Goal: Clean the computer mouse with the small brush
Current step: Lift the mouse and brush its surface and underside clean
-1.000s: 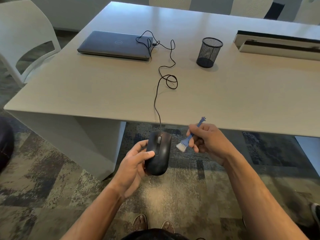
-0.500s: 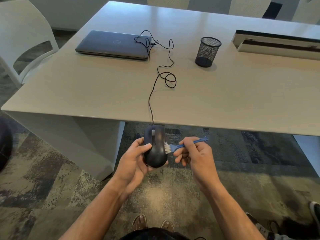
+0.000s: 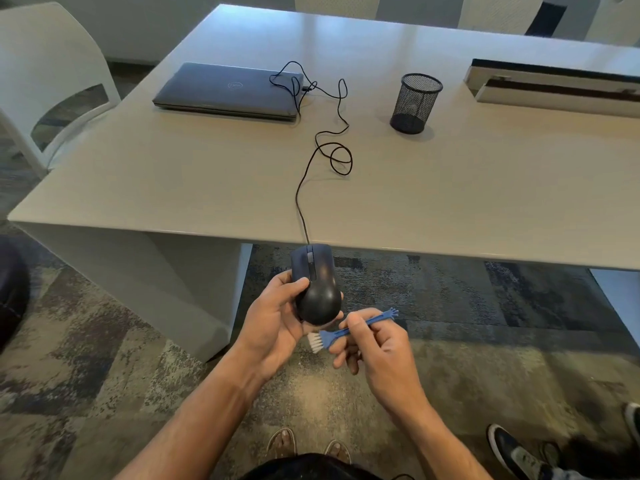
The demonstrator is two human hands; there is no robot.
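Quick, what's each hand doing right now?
Left hand: closed around the mouse.
Right hand: pinching the small brush, bristles just below the mouse.

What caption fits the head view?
Left hand holds the wired mouse while right hand holds the blue brush beside it.

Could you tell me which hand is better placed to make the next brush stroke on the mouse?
Right hand: it pinches the blue brush beside the mouse, which the left hand holds.
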